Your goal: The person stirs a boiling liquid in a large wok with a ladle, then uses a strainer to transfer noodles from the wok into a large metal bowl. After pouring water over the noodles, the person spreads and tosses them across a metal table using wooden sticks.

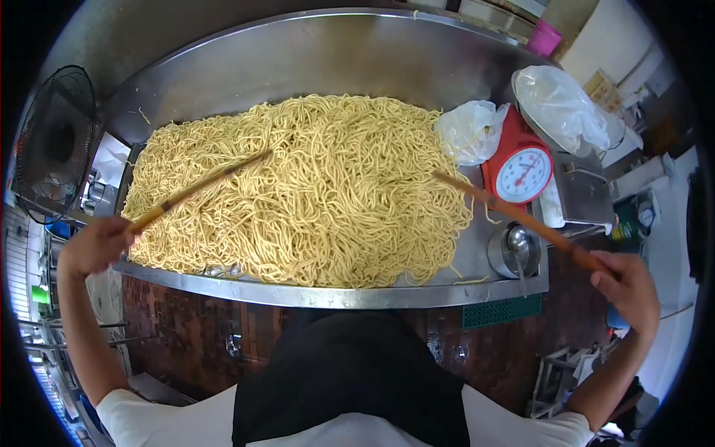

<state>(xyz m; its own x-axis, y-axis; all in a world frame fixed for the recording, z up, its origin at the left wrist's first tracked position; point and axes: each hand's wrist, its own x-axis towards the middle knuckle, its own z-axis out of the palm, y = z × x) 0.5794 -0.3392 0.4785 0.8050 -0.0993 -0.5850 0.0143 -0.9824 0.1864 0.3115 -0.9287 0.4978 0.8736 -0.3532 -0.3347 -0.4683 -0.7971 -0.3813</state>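
Note:
A big heap of yellow noodles (313, 186) covers a steel table (342, 296). My left hand (97, 244) grips a long wooden stick (197, 186) whose far tip lies in the noodles near the pile's upper middle. My right hand (629, 287) grips a second long wooden stick (514, 216) that reaches to the heap's right edge. Both hands are below the table's front rim, one at each side.
A red dial scale (521, 167) with a plastic bag (558, 104) on its pan stands at the right. Another bag (471, 130) lies beside it. A small steel bowl with a ladle (514, 249) sits at the front right. A fan (56, 141) stands at left.

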